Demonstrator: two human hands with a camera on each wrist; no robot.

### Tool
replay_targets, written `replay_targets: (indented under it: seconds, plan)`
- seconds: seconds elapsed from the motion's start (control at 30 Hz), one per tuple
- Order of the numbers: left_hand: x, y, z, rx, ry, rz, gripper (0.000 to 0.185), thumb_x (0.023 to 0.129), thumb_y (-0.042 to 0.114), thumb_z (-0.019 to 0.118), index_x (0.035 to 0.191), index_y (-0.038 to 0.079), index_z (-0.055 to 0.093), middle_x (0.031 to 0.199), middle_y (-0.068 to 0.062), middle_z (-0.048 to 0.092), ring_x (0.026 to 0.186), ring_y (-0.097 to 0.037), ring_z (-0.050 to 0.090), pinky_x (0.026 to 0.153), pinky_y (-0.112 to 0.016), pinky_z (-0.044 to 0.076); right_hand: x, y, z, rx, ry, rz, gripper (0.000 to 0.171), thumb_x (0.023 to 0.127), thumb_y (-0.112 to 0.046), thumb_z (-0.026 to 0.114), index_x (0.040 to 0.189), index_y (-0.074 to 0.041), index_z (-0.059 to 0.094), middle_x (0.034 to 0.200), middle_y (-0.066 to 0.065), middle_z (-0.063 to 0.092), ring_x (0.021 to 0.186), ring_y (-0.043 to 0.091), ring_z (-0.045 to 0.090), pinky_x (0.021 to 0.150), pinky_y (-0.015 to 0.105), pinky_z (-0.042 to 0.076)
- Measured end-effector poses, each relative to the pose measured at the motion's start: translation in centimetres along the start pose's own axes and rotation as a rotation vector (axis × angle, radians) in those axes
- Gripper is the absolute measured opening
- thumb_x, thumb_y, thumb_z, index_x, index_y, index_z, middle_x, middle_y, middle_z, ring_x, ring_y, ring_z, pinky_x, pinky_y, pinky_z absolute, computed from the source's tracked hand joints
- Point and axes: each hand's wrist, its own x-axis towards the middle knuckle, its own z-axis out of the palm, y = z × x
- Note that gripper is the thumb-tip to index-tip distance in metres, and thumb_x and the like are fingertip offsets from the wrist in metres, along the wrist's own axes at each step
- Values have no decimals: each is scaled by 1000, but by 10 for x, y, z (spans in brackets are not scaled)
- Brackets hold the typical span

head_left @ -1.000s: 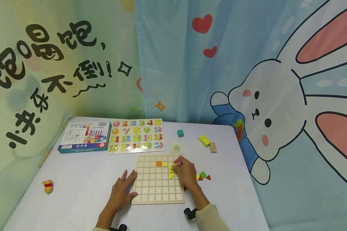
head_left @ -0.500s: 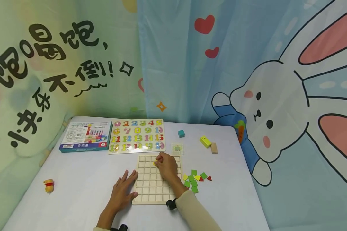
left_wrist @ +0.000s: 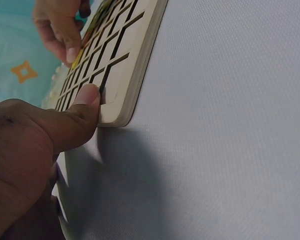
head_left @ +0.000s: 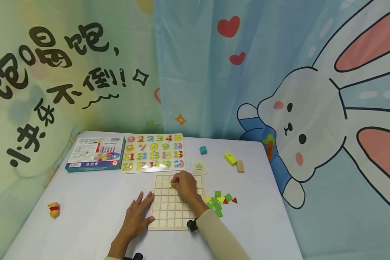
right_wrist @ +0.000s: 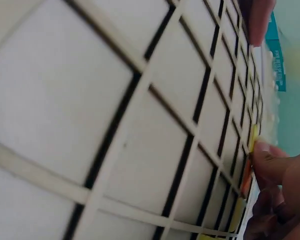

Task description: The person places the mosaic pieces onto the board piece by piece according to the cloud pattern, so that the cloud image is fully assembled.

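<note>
A square wooden grid board point(head_left: 169, 217) lies on the white table. My right hand point(head_left: 185, 186) is over its upper rows and pinches a small yellow tile point(head_left: 170, 186) at a cell there. The right wrist view shows this yellow tile point(right_wrist: 254, 135) by the thumb, an orange tile point(right_wrist: 247, 175) beside it, and more yellow pieces point(right_wrist: 237, 215) nearer. From above, the right hand covers those other pieces. My left hand point(head_left: 136, 218) rests at the board's left side with fingers spread. Its thumb point(left_wrist: 87, 95) presses on the board's rim.
Loose green tiles point(head_left: 217, 206), yellow pieces and red triangles point(head_left: 235, 200) lie right of the board. Behind are a pattern card point(head_left: 199, 167), number board point(head_left: 153, 153), box point(head_left: 95, 153), teal cube point(head_left: 203, 150), yellow block point(head_left: 230, 159) and wooden block point(head_left: 240, 166). A small figurine point(head_left: 54, 209) lies left.
My right hand has moved left across the board from the yellow pieces, carrying a yellow tile, and lately shifted slightly further left. The loose tiles on the right came into view. My left hand stays put.
</note>
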Motion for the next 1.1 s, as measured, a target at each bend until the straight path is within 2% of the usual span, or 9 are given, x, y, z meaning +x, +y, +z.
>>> replay_targets:
  seconds: [0.1, 0.27, 0.4, 0.53, 0.63, 0.77, 0.87, 1.0, 1.1]
  plan:
    - [-1, -1, -1, 14, 11, 5, 86, 83, 16, 88, 160, 13, 49, 169, -10, 42, 161, -49, 26, 126, -77, 21, 2, -1, 1, -8, -21, -17, 9, 86, -20, 89, 82, -21, 80, 78, -10, 72, 73, 6, 63, 62, 25, 50]
    - [0, -2, 1, 14, 21, 13, 87, 82, 14, 88, 159, 12, 49, 168, -11, 43, 161, -49, 26, 126, -77, 21, 4, 0, -1, -35, -69, 15, 13, 87, -21, 89, 79, -24, 79, 83, -11, 71, 79, 8, 65, 66, 29, 53]
    - [1, -3, 2, 6, 23, 14, 87, 81, 14, 88, 159, 14, 50, 169, -10, 43, 160, -49, 27, 125, -77, 21, 1, 1, -7, -20, -100, 46, 11, 85, -17, 91, 88, -24, 83, 91, -10, 75, 89, 12, 71, 73, 32, 58]
    - [1, -3, 4, 12, 15, -1, 88, 81, 13, 88, 159, 15, 49, 169, -9, 42, 161, -48, 26, 127, -76, 20, -9, 6, -18, 81, -68, 64, 17, 85, -17, 90, 102, -21, 85, 100, -5, 78, 99, 20, 74, 81, 39, 62]
    - [1, -2, 3, 15, 0, -10, 88, 82, 13, 88, 160, 15, 48, 170, -8, 41, 162, -47, 24, 128, -75, 19, -22, 17, -30, 150, 4, 74, 20, 87, -19, 89, 107, -19, 84, 104, -1, 80, 95, 21, 73, 80, 39, 62]
    - [-1, 0, 2, 13, -7, -5, 87, 82, 14, 88, 160, 14, 48, 170, -10, 41, 162, -48, 24, 127, -76, 18, -42, 39, -51, 197, 87, 148, 23, 87, -17, 89, 109, -20, 83, 102, -1, 79, 81, 14, 66, 69, 30, 55]
    - [-1, 1, 1, 13, -1, 1, 86, 82, 14, 87, 159, 13, 48, 169, -11, 41, 161, -49, 25, 126, -77, 19, -55, 57, -67, 205, 123, 236, 26, 86, -16, 90, 110, -20, 82, 99, 0, 78, 78, 13, 60, 67, 26, 49]
    - [-1, 0, 1, 13, 0, 5, 87, 82, 13, 87, 160, 12, 48, 170, -11, 41, 161, -49, 24, 126, -77, 19, -69, 75, -84, 144, 115, 341, 31, 84, -15, 91, 113, -20, 81, 99, -1, 78, 83, 14, 61, 71, 27, 45]
    - [-1, -1, 1, 17, -1, 4, 87, 82, 13, 87, 160, 12, 48, 170, -11, 41, 161, -49, 25, 126, -76, 19, -77, 84, -89, 75, 75, 379, 33, 81, -15, 93, 112, -19, 81, 99, -2, 78, 89, 16, 65, 73, 29, 46]
